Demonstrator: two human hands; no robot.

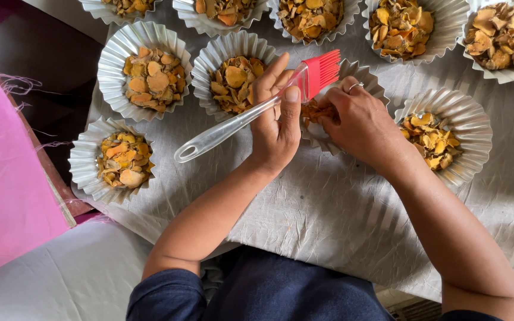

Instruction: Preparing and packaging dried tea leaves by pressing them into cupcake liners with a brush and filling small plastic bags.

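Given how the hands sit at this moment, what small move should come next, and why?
Probably draw the red brush in the left hand across the orange slice pinched by the right hand; its bristles are already poised just above that slice, over the fluted foil cup.

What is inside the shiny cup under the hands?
Orange-yellow dried slices show in the silver fluted cup. The right hand and left hand, holding a red brush, cover the rest.

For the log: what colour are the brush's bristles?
Red bristles on a clear handle, seen in the head view.
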